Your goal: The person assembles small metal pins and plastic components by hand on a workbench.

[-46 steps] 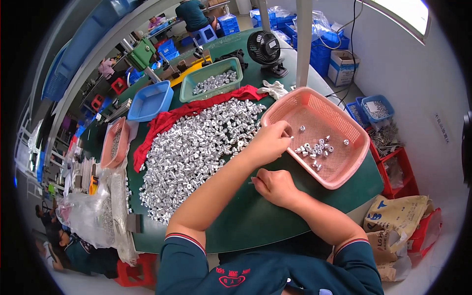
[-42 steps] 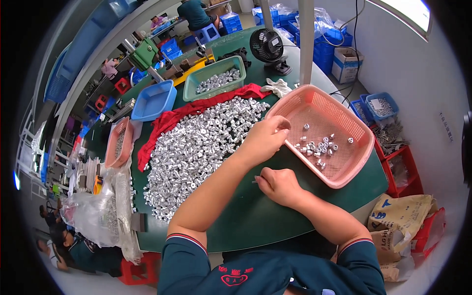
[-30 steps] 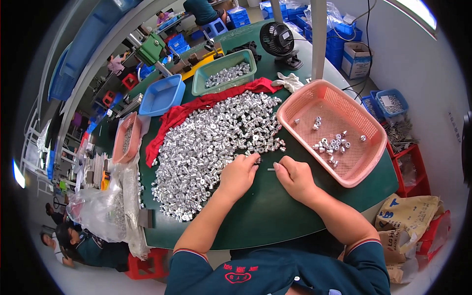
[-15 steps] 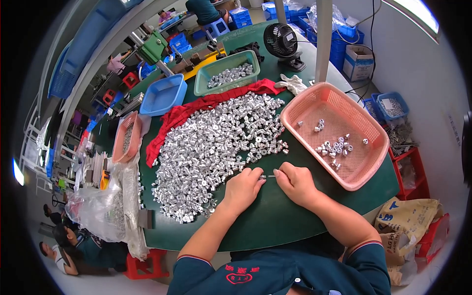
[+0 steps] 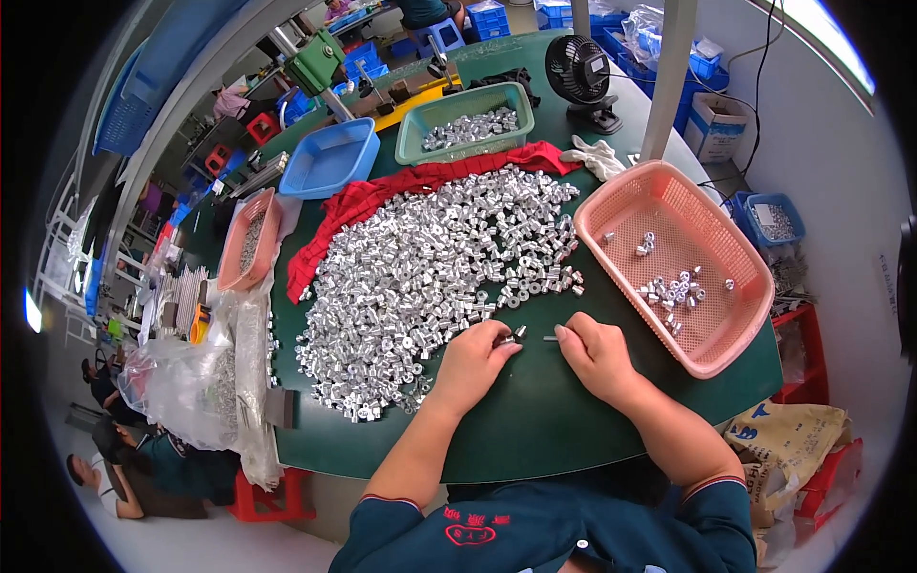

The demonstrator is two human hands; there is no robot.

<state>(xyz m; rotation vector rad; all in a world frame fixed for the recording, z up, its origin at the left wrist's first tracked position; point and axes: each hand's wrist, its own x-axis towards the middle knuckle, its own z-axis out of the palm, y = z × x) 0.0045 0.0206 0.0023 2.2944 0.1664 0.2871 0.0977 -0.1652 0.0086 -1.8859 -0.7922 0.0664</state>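
Observation:
A heap of small silver metal sleeves (image 5: 411, 277) covers the middle of the green table (image 5: 535, 411). At its near right edge, my left hand (image 5: 475, 366) is closed, thumb and forefinger pinching a small metal sleeve; another sleeve (image 5: 520, 331) shows just past the fingertips. My right hand (image 5: 597, 360) is closed round a thin metal pin, most of it hidden; its tip (image 5: 550, 338) sticks out toward the left hand. A gap separates the pin from the sleeves. To the right stands a pink basket (image 5: 712, 358) with several sleeves in it.
Behind the heap lie a red cloth (image 5: 382, 196), a green tub (image 5: 411, 148) of metal parts and a blue tray (image 5: 330, 162). A black fan (image 5: 578, 72), a white glove (image 5: 597, 158) and an upright post (image 5: 666, 86) stand farther right. Plastic bags (image 5: 191, 368) lie at left.
My hands have moved apart; the pin tip has drawn away to the right from the left hand's fingers. A sleeve now shows beyond the left fingertips. The whole view has shifted slightly.

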